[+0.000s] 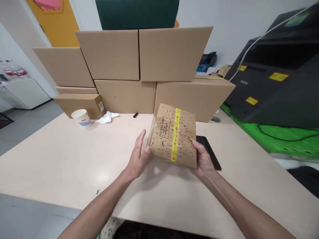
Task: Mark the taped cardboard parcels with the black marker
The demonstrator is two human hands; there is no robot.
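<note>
I hold a small brown cardboard parcel above the table, tilted up toward me. It is speckled with black marks, carries a printed black label and is sealed with a yellow tape strip down its middle. My left hand presses flat against its left side, fingers stretched upward. My right hand grips its lower right corner from underneath, thumb on the face.
Several plain cardboard boxes are stacked along the table's far edge. A paper cup, a crumpled white tissue and a small black object lie before them. A black phone lies under my right hand. A large black printer stands right.
</note>
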